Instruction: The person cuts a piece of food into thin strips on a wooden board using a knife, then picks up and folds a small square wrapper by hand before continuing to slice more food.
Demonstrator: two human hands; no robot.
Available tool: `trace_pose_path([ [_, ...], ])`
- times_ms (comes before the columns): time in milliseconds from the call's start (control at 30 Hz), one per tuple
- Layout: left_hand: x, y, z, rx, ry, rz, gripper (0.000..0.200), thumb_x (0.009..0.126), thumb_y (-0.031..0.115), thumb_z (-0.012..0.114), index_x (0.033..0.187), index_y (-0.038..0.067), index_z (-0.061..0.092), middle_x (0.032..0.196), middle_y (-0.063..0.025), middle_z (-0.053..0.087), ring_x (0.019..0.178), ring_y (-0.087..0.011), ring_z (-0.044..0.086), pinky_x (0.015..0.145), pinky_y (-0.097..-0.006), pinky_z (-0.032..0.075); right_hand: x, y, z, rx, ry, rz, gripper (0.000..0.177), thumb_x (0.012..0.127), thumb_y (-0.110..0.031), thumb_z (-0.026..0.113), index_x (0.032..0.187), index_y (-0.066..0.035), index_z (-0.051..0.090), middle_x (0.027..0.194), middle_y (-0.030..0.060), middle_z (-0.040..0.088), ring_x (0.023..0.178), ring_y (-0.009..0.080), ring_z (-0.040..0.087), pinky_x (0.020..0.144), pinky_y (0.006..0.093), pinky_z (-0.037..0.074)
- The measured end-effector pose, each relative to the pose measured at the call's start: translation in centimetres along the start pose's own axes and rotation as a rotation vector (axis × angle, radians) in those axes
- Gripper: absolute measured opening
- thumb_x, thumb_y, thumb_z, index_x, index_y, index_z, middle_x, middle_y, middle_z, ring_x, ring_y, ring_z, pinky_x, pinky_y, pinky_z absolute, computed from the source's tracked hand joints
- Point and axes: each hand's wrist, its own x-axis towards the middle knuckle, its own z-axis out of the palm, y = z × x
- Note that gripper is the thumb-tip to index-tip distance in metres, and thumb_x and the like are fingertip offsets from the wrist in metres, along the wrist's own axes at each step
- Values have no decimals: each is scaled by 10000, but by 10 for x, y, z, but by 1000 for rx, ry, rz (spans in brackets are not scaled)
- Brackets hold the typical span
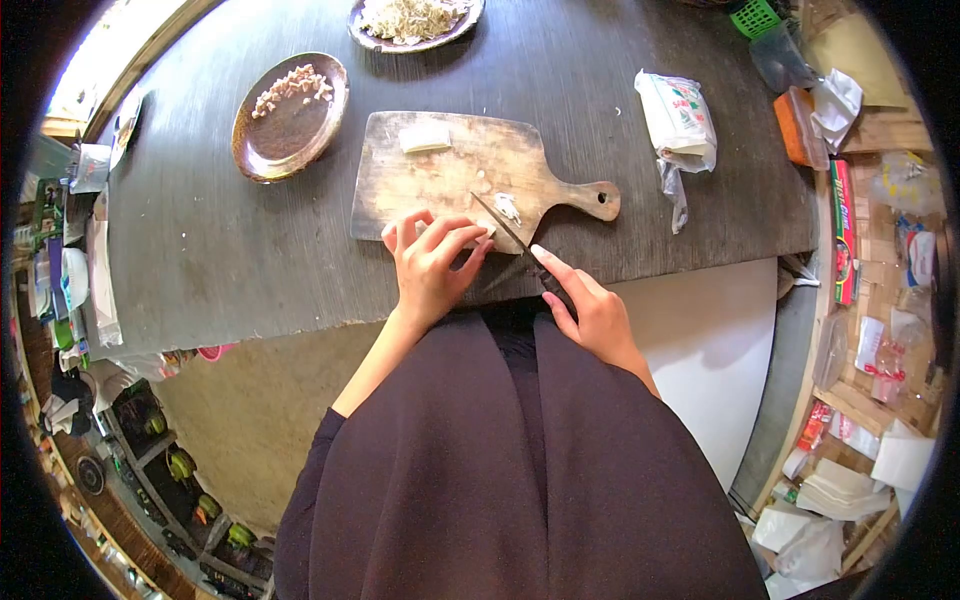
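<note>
My right hand [592, 308] grips a kitchen knife [503, 222] by its dark handle, the index finger stretched along it. The blade slants up and left over the front of a wooden cutting board [460, 185]. My left hand [430, 258] is curled over the board's front edge, pressing a small white piece of food [486, 229] close to the left side of the blade. Thin white slivers [507, 207] lie just right of the knife. A larger white block [426, 137] rests near the board's far edge. The kind of white food cannot be made out.
A brown plate [290, 150] with small pinkish-brown chunks stands left of the board. Behind it is a plate of pale shreds [415, 20]. A white plastic packet [678, 120] lies to the right on the dark table [230, 260]. Cluttered shelves [870, 390] line the right side.
</note>
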Motion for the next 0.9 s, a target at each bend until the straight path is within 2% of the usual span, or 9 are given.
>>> trace_pose_path([
  [233, -2, 0, 2, -12, 3, 8, 239, 753, 191, 872, 964, 243, 772, 1026, 109, 728, 1070, -227, 551, 952, -394, 347, 1, -3, -4, -117, -61, 15, 620, 965, -236, 651, 1538, -364, 452, 825, 86, 591, 640, 313, 659, 582, 436, 569],
  [467, -2, 0, 3, 1, 9, -8, 224, 773, 155, 846, 968, 235, 771, 1050, 91, 720, 1084, -242, 555, 972, -403, 350, 4, -9, -9, -143, -80, -11, 622, 964, -235, 653, 1537, -370, 453, 821, 71, 584, 619, 293, 654, 563, 415, 565],
  [533, -2, -1, 4, 9, 12, -11, 225, 773, 148, 842, 970, 231, 771, 1067, 86, 715, 1089, -249, 554, 977, -408, 350, 5, -16, -12, -157, -154, 71, 650, 929, -137, 687, 1514, -346, 497, 836, 75, 588, 680, 301, 654, 641, 424, 563],
  [667, -3, -1, 5, 2, 26, -16, 230, 765, 140, 839, 966, 225, 768, 1099, 76, 690, 1102, -269, 549, 980, -422, 352, 5, -15, -10, -164, -143, 64, 645, 928, -141, 689, 1508, -354, 505, 826, 69, 580, 656, 292, 648, 626, 415, 563],
  [767, -2, -1, 5, 2, 26, -16, 234, 759, 136, 840, 962, 226, 767, 1093, 71, 682, 1103, -274, 547, 978, -429, 354, 3, -11, -5, -211, -122, 35, 648, 919, -150, 701, 1501, -364, 514, 808, 56, 565, 628, 272, 643, 596, 403, 560],
  [833, -2, -1, 5, 2, 23, -18, 237, 755, 136, 842, 961, 226, 767, 1084, 70, 681, 1101, -275, 547, 977, -431, 356, 1, -7, 0, -276, -58, -29, 608, 937, -253, 690, 1498, -403, 508, 790, 41, 542, 537, 257, 627, 508, 394, 554],
  [900, -3, -2, 5, 3, 18, -11, 246, 747, 137, 845, 962, 227, 768, 1074, 68, 679, 1098, -274, 547, 976, -432, 358, -2, -8, 6, -313, -39, -26, 605, 930, -255, 698, 1487, -409, 521, 778, 36, 526, 523, 247, 619, 495, 391, 551],
])
